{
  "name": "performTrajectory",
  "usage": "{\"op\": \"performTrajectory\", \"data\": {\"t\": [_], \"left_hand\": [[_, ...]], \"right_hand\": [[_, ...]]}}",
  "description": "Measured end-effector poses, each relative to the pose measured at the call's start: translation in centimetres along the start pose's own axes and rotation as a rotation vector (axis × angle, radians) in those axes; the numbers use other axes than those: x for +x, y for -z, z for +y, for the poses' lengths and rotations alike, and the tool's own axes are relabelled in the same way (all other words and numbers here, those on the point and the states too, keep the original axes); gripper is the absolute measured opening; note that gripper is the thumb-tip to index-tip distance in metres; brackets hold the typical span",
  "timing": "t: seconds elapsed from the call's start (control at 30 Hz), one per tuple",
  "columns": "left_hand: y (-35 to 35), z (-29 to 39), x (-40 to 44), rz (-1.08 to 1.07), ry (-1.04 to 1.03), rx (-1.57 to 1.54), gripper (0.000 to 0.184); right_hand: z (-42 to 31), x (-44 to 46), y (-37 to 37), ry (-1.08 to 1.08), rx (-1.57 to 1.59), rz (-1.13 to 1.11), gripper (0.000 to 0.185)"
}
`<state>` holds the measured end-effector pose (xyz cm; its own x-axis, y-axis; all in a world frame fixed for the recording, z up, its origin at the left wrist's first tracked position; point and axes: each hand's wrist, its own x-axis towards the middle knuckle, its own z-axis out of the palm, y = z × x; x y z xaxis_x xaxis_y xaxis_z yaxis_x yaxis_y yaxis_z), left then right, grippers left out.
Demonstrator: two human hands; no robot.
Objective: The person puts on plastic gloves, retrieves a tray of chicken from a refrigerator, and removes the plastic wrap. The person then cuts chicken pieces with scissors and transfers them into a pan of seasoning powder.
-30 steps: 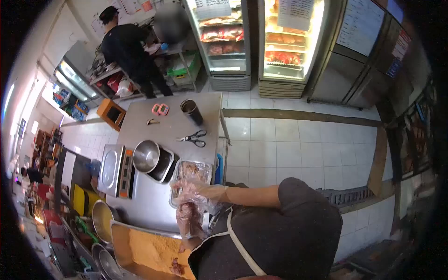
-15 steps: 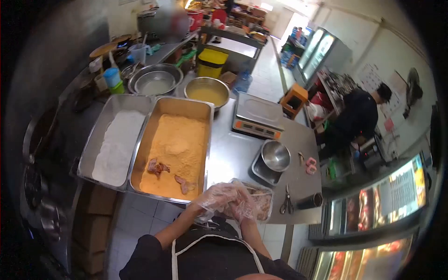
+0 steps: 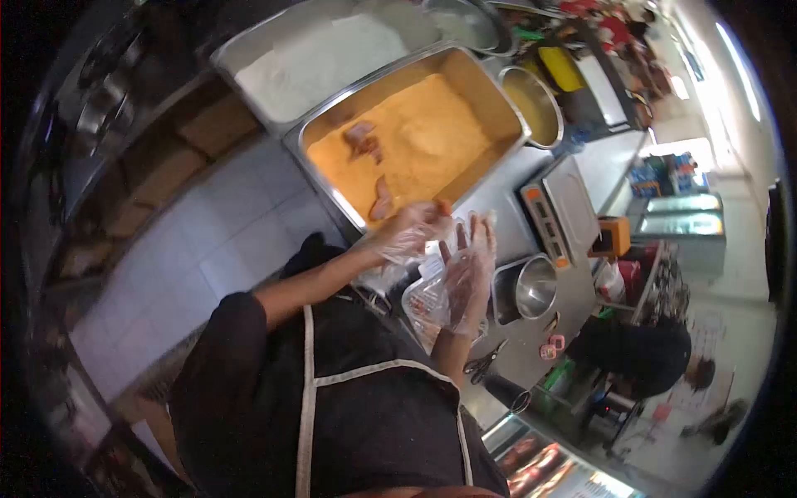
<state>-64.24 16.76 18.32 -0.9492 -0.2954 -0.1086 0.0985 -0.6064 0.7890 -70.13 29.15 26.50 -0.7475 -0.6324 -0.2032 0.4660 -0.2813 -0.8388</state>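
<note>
Both my hands wear clear plastic gloves. My left hand [image 3: 411, 231] is beside the near edge of a deep metal pan [image 3: 328, 195], its fingers curled together; what they hold, if anything, I cannot make out. Just to its right, my right hand [image 3: 469, 270] is raised with its fingers apart and nothing in it. Orange breading powder [image 3: 440, 133] fills the pan's floor. Two pieces of raw meat lie on it, one dark reddish [image 3: 363, 143] and one pale [image 3: 381, 199]. Beneath my right hand sits a clear plastic tray [image 3: 419, 307] of raw meat, partly covered.
A second pan [image 3: 237, 51] holds white flour. A bowl of yellowish liquid [image 3: 535, 108], a scale [image 3: 560, 207], a metal bowl [image 3: 535, 286], scissors [image 3: 486, 363] and a dark cup [image 3: 505, 388] stand about. A person in black [image 3: 639, 353] bends at the right.
The view has tilted and swung, so the pans appear higher up. My hands, clasped over each other before, are now separate, and the right fingers have spread.
</note>
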Motion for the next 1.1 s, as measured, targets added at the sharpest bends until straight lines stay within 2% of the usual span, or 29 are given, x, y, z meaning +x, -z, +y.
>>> {"op": "performTrajectory", "data": {"t": [0.03, 0.1, 0.17, 0.2, 0.23, 0.33, 0.37, 0.43, 0.47, 0.53, 0.57, 0.63, 0.7, 0.77, 0.83, 0.9, 0.97, 1.07, 1.1], "left_hand": [[-0.6, 0.4, -0.1, -0.066, -0.045, 0.015, 0.038], [-2.1, 2.7, -1.2, -0.181, -0.08, 0.574, 0.03], [-2.4, 2.8, -1.9, -0.156, -0.101, 0.438, 0.044], [-1.7, 2.3, -2.1, -0.161, -0.088, 0.437, 0.044], [-0.1, 2.0, -2.0, -0.138, -0.146, 0.393, 0.05], [4.3, 4.4, -3.5, -0.03, -0.105, 0.085, 0.065], [6.2, 4.9, -4.1, 0.118, -0.176, 0.125, 0.064], [9.1, 6.5, -5.7, 0.403, -0.26, -0.005, 0.058], [9.9, 8.0, -6.9, 0.533, -0.261, -0.17, 0.053], [11.8, 10.2, -7.4, 0.802, -0.215, -0.106, 0.045], [12.3, 11.0, -7.5, 0.803, -0.216, -0.108, 0.045], [12.8, 11.6, -8.2, 0.865, -0.339, -0.302, 0.039], [12.8, 11.7, -7.3, 0.934, -0.34, -0.227, 0.037], [13.3, 10.8, -6.2, 0.914, -0.417, -0.114, 0.042], [12.7, 10.7, -5.1, 0.918, -0.392, -0.09, 0.042], [13.3, 10.4, -4.7, 0.918, -0.362, -0.066, 0.042], [14.7, 9.5, -4.1, 0.854, -0.433, -0.052, 0.041], [15.8, 9.4, -3.6, 0.887, -0.468, -0.112, 0.04], [16.2, 9.4, -3.7, 0.889, -0.469, -0.123, 0.04]], "right_hand": [[0.6, 0.1, 0.7, -0.006, 0.068, -0.031, 0.051], [2.2, -0.2, 2.6, 0.019, 0.143, -0.099, 0.045], [2.6, 0.5, 3.7, -0.148, 0.574, -0.019, 0.036], [3.0, 1.1, 4.6, -0.216, 0.712, -0.014, 0.033], [3.6, 1.8, 6.4, -0.211, 0.72, -0.009, 0.033], [3.4, 2.4, 10.3, -0.26, 0.75, 0.172, 0.039], [1.5, 1.9, 8.7, -0.258, 0.755, 0.172, 0.039], [-2.8, 0.8, 4.8, -0.111, 0.775, -0.049, 0.039], [-2.6, 0.9, 5.6, -0.113, 0.782, -0.037, 0.039], [-2.0, 1.8, 8.5, -0.127, 0.689, 0.126, 0.041], [-1.8, 2.4, 9.7, -0.127, 0.688, 0.126, 0.041], [-1.4, 2.9, 12.1, -0.189, 0.757, -0.043, 0.04], [-1.1, 4.3, 11.1, -0.169, 0.713, 0.037, 0.037], [-1.4, 5.6, 7.0, 0.021, 0.401, 0.165, 0.034], [-0.9, 6.4, 1.4, 0.093, 0.356, 0.145, 0.032], [0.6, 7.4, -2.6, 0.241, -0.12, 0.33, 0.042], [5.1, 10.0, -4.1, 0.257, -0.374, 0.092, 0.061], [8.6, 10.7, -7.5, -0.198, -0.682, -0.377, 0.075], [9.2, 11.8, -7.6, -0.232, -0.703, -0.424, 0.077]]}}
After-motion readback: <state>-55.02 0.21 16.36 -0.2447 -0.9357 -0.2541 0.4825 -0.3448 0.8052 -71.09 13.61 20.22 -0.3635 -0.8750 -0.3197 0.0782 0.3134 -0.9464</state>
